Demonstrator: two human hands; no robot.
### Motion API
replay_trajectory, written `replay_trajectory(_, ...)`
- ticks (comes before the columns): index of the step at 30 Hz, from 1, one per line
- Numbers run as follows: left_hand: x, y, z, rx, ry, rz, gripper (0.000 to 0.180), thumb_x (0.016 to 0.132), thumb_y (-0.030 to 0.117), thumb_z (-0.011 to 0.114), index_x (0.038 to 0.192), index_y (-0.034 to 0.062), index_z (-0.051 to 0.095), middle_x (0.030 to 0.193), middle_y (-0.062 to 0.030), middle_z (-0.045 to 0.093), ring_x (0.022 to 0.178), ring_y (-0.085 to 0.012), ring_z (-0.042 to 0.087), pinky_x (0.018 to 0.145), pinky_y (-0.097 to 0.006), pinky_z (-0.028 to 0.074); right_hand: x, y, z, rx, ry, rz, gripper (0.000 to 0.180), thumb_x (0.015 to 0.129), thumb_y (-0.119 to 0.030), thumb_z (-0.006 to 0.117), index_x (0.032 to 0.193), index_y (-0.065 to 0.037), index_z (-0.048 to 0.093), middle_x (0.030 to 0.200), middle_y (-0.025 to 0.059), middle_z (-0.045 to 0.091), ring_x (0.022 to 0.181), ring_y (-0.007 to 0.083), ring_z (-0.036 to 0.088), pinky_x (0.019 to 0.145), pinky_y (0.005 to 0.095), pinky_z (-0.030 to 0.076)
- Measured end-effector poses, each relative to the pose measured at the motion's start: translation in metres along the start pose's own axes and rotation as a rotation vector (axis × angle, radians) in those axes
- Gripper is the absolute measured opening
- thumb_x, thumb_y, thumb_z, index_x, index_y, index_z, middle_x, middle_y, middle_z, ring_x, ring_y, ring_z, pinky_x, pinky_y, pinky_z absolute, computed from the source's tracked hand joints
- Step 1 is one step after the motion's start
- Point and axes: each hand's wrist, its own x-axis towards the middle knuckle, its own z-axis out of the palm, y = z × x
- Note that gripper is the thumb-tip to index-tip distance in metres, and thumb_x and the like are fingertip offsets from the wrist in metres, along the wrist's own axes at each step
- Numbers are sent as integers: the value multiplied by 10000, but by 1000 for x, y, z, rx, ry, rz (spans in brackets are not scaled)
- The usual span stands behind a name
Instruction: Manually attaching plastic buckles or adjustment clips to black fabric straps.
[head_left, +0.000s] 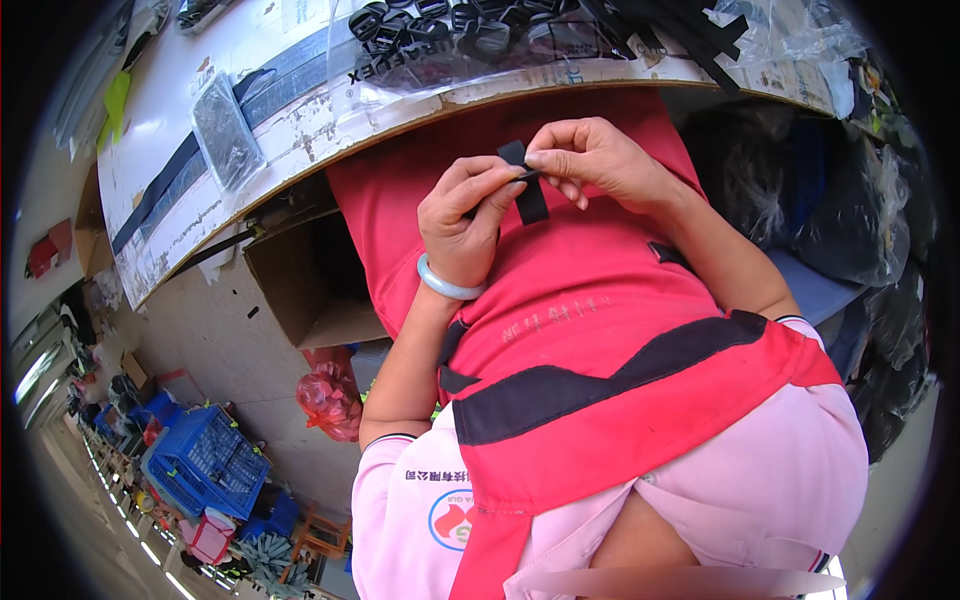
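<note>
Head view: short black strap (528, 190) held above red apron (580, 300), just below counter (300, 130) edge. Left hand (465, 225), pale bangle (447, 283) at wrist, fingers (497, 182) pinching strap's left edge. Right hand (600, 160), fingers (545, 160) pressed together on strap's upper end. Bagged black buckles (450, 25) on counter above.

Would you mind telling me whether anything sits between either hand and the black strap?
Nothing visible does. The left hand and the right hand both already pinch the black strap with their fingertips, above the red apron and below the table edge.
</note>
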Motion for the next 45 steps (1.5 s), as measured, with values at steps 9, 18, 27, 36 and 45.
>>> replay_trajectory(9, -5, 5, 0, 17, -34, 12, 236, 754, -98, 715, 957, 23, 711, 942, -79, 581, 799, -153, 612, 664, -250, 517, 5, 7, 2, -209, 211, -251, 199, 930, -234, 637, 953, -36, 647, 731, -23, 597, 602, 27, 525, 526, 185, 441)
replay_trajectory(18, -8, 11, 0, 66, -143, 79, 214, 786, -105, 687, 969, 7, 703, 954, -89, 589, 772, -128, 617, 629, -211, 504, 4, 14, -3, 126, 14, 83, 222, 923, -241, 646, 1024, -44, 632, 739, -21, 602, 520, 32, 520, 505, 183, 455)
replay_trajectory(27, -13, -8, -5, -740, 207, -836, 361, 1006, 307, 480, 1170, -4, 558, 943, -114, 658, 639, -169, 644, 353, -218, 380, 20, -36, 37, 81, 50, -303, 234, 926, -177, 635, 1069, 6, 608, 833, 43, 645, 649, 70, 618, 554, 199, 497)
replay_trajectory(36, -14, -13, -6, -623, 124, -827, 506, 997, 482, 423, 1092, 22, 608, 696, -41, 605, 459, -90, 511, 374, -195, 362, 29, -2, 34, -811, 70, -379, 180, 858, -110, 666, 986, 13, 639, 891, 92, 632, 791, 151, 636, 690, 280, 508)
replay_trajectory(45, -4, -14, -6, -1020, 88, -849, 483, 986, 484, 435, 1178, 58, 558, 894, -48, 609, 740, -105, 593, 464, -205, 475, 29, 7, 22, -41, 8, -119, 137, 905, -106, 641, 907, 23, 594, 863, 83, 677, 612, 119, 650, 502, 221, 489)
